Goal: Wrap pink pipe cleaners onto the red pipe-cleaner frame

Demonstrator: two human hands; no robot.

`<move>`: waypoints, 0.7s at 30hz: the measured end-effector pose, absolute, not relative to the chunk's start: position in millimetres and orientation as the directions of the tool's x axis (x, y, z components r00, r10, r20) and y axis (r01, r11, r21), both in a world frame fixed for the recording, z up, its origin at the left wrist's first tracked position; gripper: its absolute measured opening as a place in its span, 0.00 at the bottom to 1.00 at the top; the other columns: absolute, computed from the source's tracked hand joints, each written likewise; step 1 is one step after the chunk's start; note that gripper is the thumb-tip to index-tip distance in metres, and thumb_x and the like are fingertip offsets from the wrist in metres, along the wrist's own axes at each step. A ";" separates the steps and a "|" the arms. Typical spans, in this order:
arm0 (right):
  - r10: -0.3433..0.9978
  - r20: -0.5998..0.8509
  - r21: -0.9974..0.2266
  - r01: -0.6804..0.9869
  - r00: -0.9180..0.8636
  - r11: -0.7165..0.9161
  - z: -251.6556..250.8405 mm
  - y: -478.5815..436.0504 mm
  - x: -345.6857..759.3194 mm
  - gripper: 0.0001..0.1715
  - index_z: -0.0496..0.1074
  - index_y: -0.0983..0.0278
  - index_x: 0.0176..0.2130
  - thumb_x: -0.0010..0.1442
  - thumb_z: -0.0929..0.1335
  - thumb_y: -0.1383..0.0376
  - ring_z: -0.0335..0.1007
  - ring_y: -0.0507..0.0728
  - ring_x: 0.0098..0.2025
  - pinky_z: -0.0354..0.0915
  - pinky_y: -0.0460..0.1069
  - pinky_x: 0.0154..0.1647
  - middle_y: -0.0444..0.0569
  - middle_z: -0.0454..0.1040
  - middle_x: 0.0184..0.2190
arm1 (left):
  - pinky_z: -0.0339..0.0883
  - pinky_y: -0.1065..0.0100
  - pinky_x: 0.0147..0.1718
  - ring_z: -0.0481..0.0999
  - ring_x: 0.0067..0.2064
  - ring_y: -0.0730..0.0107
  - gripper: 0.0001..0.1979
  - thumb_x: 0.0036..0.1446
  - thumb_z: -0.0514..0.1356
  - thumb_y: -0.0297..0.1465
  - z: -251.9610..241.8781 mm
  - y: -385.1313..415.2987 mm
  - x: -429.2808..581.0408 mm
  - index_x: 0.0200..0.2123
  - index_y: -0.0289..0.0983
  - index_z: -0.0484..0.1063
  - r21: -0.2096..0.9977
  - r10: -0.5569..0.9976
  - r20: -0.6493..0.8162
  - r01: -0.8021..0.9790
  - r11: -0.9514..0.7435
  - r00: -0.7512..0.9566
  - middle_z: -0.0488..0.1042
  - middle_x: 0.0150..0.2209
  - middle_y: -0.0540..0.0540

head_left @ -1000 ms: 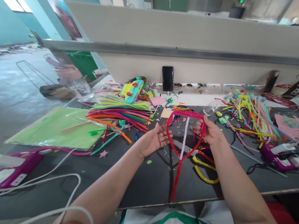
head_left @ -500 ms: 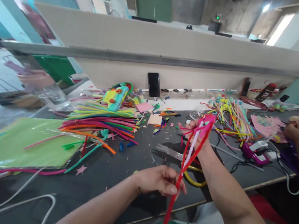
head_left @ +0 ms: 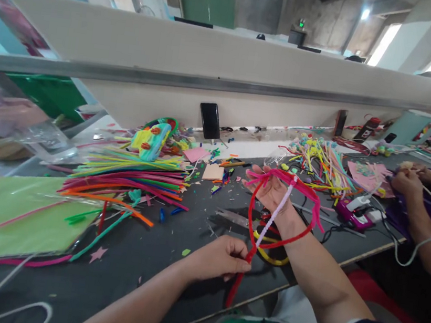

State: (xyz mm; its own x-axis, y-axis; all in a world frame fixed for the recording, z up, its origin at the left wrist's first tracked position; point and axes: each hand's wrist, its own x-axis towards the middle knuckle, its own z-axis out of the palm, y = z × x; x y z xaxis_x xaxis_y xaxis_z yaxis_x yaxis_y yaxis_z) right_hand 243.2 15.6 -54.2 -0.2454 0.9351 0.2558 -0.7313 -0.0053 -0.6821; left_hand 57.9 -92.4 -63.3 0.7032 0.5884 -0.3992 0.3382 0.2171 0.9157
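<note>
My left hand is closed on the twisted red stem of a pipe-cleaner shape, whose tail hangs below the fingers. Above the grip the shape opens into a rounded red loop. A pale, whitish pipe cleaner runs up across the loop, and bright pink pipe cleaners lie along its top with loose ends on both sides. Behind the loop, my right hand is palm up with fingers extended, near or touching the pink part. Under the loop lie scissors with yellow handles, partly covered.
Bundled pipe cleaners lie left, beside a green sheet pack. A phone leans against the partition. More pipe cleaners and a purple power strip are right, near another person's hands. Scraps litter the table.
The pipe-cleaner shape has turned from nearly edge-on to facing the camera, its loop now wide. Both hands appear slightly further left as the view shifts.
</note>
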 end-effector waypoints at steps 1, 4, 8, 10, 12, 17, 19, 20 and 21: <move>0.935 0.247 -0.686 -0.727 -0.253 -0.015 -55.3 16.5 243.7 0.12 0.72 0.53 0.37 0.63 0.60 0.58 0.66 0.58 0.56 0.62 0.61 0.55 0.38 0.76 0.46 | 0.48 0.75 0.18 0.59 0.17 0.81 0.18 0.47 0.64 0.44 -62.5 -92.4 58.1 0.26 0.35 0.67 0.913 0.591 -0.404 0.345 0.217 0.698 0.62 0.15 0.56; 0.929 0.256 -0.679 -0.734 -0.267 -0.024 -58.1 19.6 245.2 0.15 0.72 0.53 0.36 0.64 0.58 0.59 0.67 0.58 0.54 0.63 0.61 0.53 0.37 0.77 0.45 | 0.48 0.76 0.18 0.59 0.17 0.81 0.18 0.46 0.64 0.44 -61.2 -92.3 58.8 0.26 0.34 0.67 0.906 0.594 -0.419 0.359 0.224 0.687 0.61 0.15 0.56; 0.924 0.272 -0.651 -0.759 -0.270 -0.030 -60.1 22.2 246.0 0.12 0.73 0.53 0.39 0.62 0.61 0.58 0.69 0.59 0.52 0.62 0.62 0.54 0.40 0.77 0.45 | 0.48 0.76 0.18 0.59 0.17 0.80 0.17 0.46 0.63 0.43 -63.7 -91.9 58.8 0.26 0.34 0.67 0.904 0.597 -0.422 0.365 0.223 0.682 0.61 0.14 0.56; 0.931 0.253 -0.650 -0.759 -0.262 -0.038 -61.0 23.5 246.0 0.11 0.73 0.53 0.39 0.60 0.62 0.57 0.70 0.59 0.51 0.62 0.62 0.54 0.42 0.78 0.44 | 0.49 0.76 0.18 0.59 0.17 0.80 0.16 0.47 0.63 0.42 -65.4 -91.7 58.4 0.26 0.34 0.67 0.906 0.598 -0.418 0.361 0.221 0.684 0.62 0.15 0.56; 0.936 0.238 -0.652 -0.757 -0.258 -0.042 -62.1 25.0 245.9 0.11 0.74 0.53 0.39 0.60 0.63 0.57 0.71 0.58 0.51 0.62 0.62 0.54 0.43 0.78 0.43 | 0.49 0.76 0.18 0.59 0.17 0.80 0.15 0.47 0.62 0.41 -66.2 -91.6 57.9 0.26 0.34 0.68 0.906 0.595 -0.418 0.360 0.222 0.687 0.62 0.15 0.56; 0.935 0.240 -0.664 -0.747 -0.262 -0.039 -63.9 26.4 247.0 0.10 0.74 0.54 0.39 0.58 0.65 0.57 0.72 0.58 0.48 0.63 0.61 0.54 0.43 0.78 0.43 | 0.47 0.76 0.16 0.59 0.17 0.80 0.14 0.48 0.61 0.40 -65.9 -91.2 56.5 0.28 0.34 0.68 0.909 0.587 -0.413 0.362 0.209 0.697 0.63 0.15 0.55; 0.930 0.249 -0.673 -0.739 -0.269 -0.034 -63.2 25.4 248.3 0.10 0.73 0.55 0.39 0.58 0.65 0.58 0.73 0.58 0.46 0.63 0.60 0.53 0.43 0.78 0.42 | 0.47 0.76 0.16 0.59 0.16 0.80 0.14 0.49 0.61 0.40 -67.1 -90.8 55.5 0.29 0.34 0.69 0.910 0.584 -0.408 0.362 0.201 0.702 0.64 0.15 0.55; 0.930 0.249 -0.680 -0.732 -0.271 -0.031 -62.7 24.8 249.0 0.10 0.73 0.55 0.40 0.59 0.65 0.59 0.73 0.58 0.46 0.63 0.59 0.53 0.43 0.78 0.42 | 0.47 0.76 0.16 0.59 0.16 0.80 0.14 0.49 0.61 0.40 -68.2 -90.5 54.9 0.29 0.34 0.70 0.912 0.583 -0.405 0.359 0.200 0.704 0.64 0.16 0.54; 0.931 0.247 -0.686 -0.727 -0.270 -0.029 -62.1 24.1 249.6 0.09 0.73 0.56 0.40 0.60 0.64 0.59 0.73 0.58 0.46 0.63 0.59 0.53 0.43 0.78 0.41 | 0.48 0.76 0.16 0.60 0.16 0.80 0.14 0.49 0.61 0.40 -69.3 -90.3 54.3 0.30 0.33 0.70 0.913 0.580 -0.403 0.354 0.202 0.708 0.65 0.16 0.54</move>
